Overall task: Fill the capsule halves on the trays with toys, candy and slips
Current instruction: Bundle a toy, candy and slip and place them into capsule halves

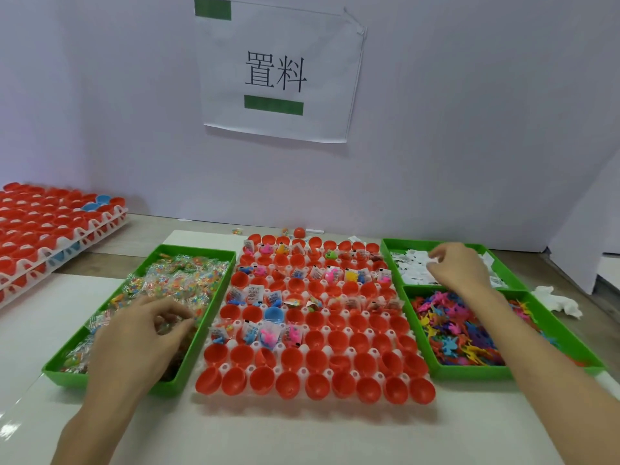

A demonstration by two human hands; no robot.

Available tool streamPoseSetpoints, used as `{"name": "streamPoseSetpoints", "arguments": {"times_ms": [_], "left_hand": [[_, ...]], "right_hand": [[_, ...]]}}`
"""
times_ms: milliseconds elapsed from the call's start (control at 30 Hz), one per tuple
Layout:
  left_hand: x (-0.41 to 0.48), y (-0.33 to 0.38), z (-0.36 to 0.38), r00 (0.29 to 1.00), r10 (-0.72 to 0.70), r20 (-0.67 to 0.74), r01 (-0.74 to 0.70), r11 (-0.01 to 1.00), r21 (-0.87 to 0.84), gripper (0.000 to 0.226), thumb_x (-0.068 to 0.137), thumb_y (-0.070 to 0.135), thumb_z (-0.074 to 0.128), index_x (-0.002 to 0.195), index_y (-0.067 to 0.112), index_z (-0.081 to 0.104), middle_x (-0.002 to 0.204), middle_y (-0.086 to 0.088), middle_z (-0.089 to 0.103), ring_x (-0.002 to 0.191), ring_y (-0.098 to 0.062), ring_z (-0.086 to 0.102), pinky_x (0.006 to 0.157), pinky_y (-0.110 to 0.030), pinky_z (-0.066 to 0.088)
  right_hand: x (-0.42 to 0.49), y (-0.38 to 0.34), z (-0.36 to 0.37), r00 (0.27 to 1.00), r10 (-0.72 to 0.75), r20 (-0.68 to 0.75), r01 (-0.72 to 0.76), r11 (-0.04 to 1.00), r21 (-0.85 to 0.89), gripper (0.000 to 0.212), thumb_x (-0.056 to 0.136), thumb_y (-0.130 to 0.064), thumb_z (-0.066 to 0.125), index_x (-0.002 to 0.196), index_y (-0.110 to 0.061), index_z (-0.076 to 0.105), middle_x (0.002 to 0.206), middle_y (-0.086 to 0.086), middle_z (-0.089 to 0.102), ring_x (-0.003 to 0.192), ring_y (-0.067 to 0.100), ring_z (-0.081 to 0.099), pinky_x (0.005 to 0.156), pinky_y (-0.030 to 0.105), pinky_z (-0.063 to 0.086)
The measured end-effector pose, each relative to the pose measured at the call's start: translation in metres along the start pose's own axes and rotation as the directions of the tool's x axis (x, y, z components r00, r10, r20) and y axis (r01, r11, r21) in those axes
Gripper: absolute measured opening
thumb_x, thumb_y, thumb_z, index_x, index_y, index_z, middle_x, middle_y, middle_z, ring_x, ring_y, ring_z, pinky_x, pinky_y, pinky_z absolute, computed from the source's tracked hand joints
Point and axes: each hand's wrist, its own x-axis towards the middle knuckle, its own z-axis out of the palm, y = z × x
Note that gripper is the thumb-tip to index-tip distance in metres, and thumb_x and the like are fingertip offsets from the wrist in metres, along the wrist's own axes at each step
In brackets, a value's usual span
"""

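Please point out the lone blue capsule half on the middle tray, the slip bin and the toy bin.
blue capsule half (pixel 274 313): head view, on its inner bowl.
slip bin (pixel 409 244): head view, on its far green rim.
toy bin (pixel 469 372): head view, on its near green wall.

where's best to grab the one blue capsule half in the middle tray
Pinch its upper rim from straight above: the blue capsule half sits open side up in a pocket of the tray, with red halves crowding its sides.
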Motion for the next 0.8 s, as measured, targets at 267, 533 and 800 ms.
{"name": "streamPoseSetpoints", "arguments": {"times_ms": [267,533,800], "left_hand": [[-0.001,-0.004,0.007,0.97,-0.086,-0.225,0.033,0.972,-0.231,0.026,0.079,0.009,0.079,0.066,0.025,0.064,0.071,0.012,0.067,0.071,-0.003,0.061,0.061,-0.011,0.044],[-0.004,-0.002,0.007,0.931,-0.081,-0.355,-0.07,0.917,-0.393,0.022,0.084,0.012,0.074,0.076,0.029,0.061,0.082,0.017,0.069,0.078,0.017,0.06,0.07,0.004,0.038],[-0.022,0.042,0.0,0.975,0.12,-0.185,-0.207,0.786,-0.582,0.025,0.081,0.008,0.077,0.074,0.028,0.063,0.082,0.012,0.074,0.079,0.0,0.071,0.073,-0.009,0.054]], "right_hand": [[0.007,0.03,0.01,0.999,-0.047,0.011,0.047,0.996,0.074,0.011,0.08,-0.016,0.079,0.075,-0.018,0.069,0.087,0.006,0.071,0.076,0.018,0.06,0.07,0.029,0.042],[0.001,0.035,0.003,0.983,-0.076,-0.164,0.108,0.975,0.193,0.029,0.096,-0.018,0.064,0.077,0.004,0.072,0.077,0.02,0.072,0.07,0.032,0.064,0.063,0.027,0.037],[-0.039,0.013,-0.024,0.951,-0.108,-0.29,0.219,0.898,0.382,0.007,0.09,-0.018,0.073,0.092,-0.018,0.08,0.076,-0.011,0.07,0.068,-0.003,0.06,0.064,0.014,0.044]]}}
